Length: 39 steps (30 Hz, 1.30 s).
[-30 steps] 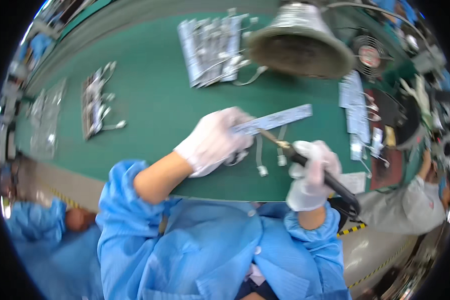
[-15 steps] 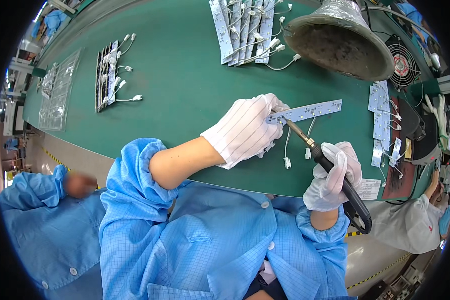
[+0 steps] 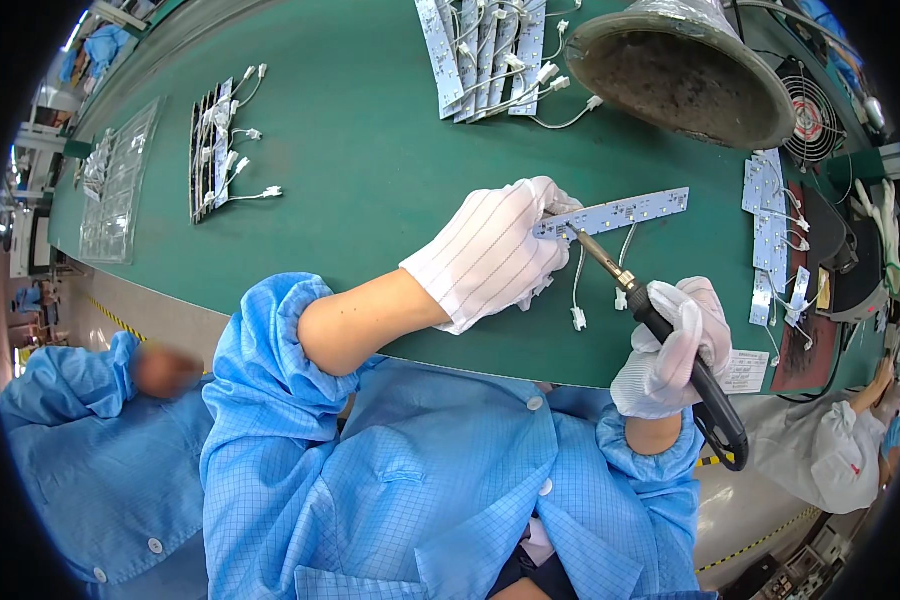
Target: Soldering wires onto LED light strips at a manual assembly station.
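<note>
Closed on the left end of a narrow LED circuit board [image 3: 625, 212] is my left hand [image 3: 498, 250], in a white striped glove. The board lies tilted a little, its right end higher in the view, with thin white leads and small plugs hanging below it. My right hand [image 3: 675, 350], also gloved, is wrapped round the black handle of a soldering iron [image 3: 652, 318]. The iron's metal tip meets the board near its left end, close to my left fingers. Whatever my left fingertips do beneath the board is hidden.
Stacked LED boards with leads [image 3: 482, 60] lie at the back beside a wide metal fume hood [image 3: 680, 80]. Further boards sit at left [image 3: 213, 150] and right [image 3: 767, 225]. A clear plastic tray [image 3: 120, 190] lies far left; a fan [image 3: 810, 115] stands far right. Co-workers flank me.
The whole view has shifted slightly. Both hands keep their grips, and the soldering iron's tip stays at the board's left end.
</note>
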### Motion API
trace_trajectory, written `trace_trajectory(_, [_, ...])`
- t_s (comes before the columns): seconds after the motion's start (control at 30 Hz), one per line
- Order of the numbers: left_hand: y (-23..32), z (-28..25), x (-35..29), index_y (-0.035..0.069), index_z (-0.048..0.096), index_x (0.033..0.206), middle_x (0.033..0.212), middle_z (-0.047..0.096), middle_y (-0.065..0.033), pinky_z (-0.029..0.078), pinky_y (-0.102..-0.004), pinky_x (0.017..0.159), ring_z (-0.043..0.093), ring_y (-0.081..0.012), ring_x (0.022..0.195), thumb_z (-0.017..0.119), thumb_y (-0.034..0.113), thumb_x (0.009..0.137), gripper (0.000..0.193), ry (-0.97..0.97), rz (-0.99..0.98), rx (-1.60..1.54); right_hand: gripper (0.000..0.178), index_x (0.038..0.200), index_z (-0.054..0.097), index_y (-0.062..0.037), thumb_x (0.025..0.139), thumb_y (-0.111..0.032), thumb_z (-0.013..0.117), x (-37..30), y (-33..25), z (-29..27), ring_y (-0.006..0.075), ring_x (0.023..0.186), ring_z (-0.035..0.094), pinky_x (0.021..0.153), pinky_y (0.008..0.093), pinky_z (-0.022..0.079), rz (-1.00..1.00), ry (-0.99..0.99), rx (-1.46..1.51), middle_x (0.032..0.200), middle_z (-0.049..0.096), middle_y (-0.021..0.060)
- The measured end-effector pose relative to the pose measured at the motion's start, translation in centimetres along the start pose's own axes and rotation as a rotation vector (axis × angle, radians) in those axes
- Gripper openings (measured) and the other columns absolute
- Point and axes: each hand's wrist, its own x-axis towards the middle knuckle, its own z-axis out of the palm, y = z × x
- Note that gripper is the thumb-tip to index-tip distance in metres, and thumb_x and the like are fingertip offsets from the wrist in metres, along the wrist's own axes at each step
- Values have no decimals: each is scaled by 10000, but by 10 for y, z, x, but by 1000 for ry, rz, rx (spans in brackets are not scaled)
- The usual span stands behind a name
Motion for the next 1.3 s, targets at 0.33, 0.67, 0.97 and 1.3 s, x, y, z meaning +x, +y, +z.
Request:
trace_trajectory(0.33, [7, -4, 2, -47, 573, 1157, 722, 643, -80, 519, -267, 515, 615, -137, 511, 599, 132, 816, 386, -23, -90, -63, 152, 988, 540, 1, 900, -105, 478, -2, 0, -2, 214, 569, 492, 566, 363, 407, 2, 11, -50, 797, 672, 170])
trace_trajectory(0.67, [2, -1, 3, -38, 590, 1014, 662, 646, -140, 524, -361, 573, 644, -282, 578, 597, 117, 819, 249, 67, 87, 62, 129, 910, 544, 7, 854, -73, 460, 1, -5, 1, 234, 568, 494, 549, 361, 397, 10, 16, -57, 788, 670, 182])
trace_trajectory(0.97, [20, -29, -7, -17, 634, 990, 746, 658, -137, 541, -400, 684, 649, -319, 723, 657, 298, 846, 347, -64, 140, 483, 137, 1001, 530, 39, 878, -2, 485, -6, 5, -5, 226, 572, 526, 550, 364, 438, 9, 143, -104, 805, 670, 187])
trace_trajectory(1.3, [27, 7, 20, 19, 621, 1122, 850, 649, -194, 522, -432, 694, 639, -370, 817, 656, 456, 832, 525, 33, 261, 810, 384, 1253, 417, 73, 898, 58, 562, -7, 11, -10, 249, 726, 622, 590, 340, 545, -189, 170, -649, 1033, 526, 201])
